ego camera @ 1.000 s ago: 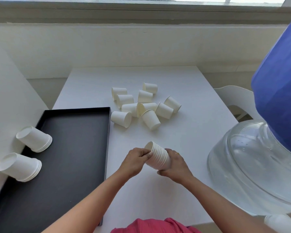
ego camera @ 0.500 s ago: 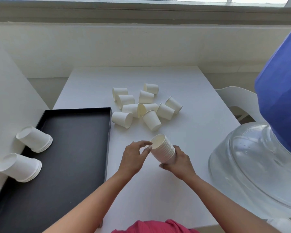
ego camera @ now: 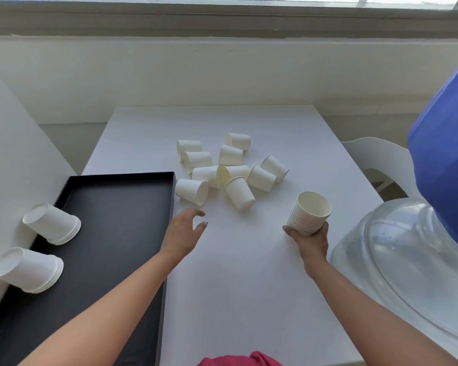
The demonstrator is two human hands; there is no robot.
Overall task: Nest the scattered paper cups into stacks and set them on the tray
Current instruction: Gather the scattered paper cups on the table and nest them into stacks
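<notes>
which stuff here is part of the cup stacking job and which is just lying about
Job: held stack in right hand; loose cups; tray with two stacks; left hand, open, reaching.

Lying about: water bottle; chair.

Matt white paper cups (ego camera: 238,192), matt black tray (ego camera: 122,178), probably glossy clear plastic bottle (ego camera: 397,260).

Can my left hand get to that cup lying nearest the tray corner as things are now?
Probably yes. Your left hand is open and empty, just short of the nearest cup, with bare table between them. The tray rim sits off to the side, not in the way.
</notes>
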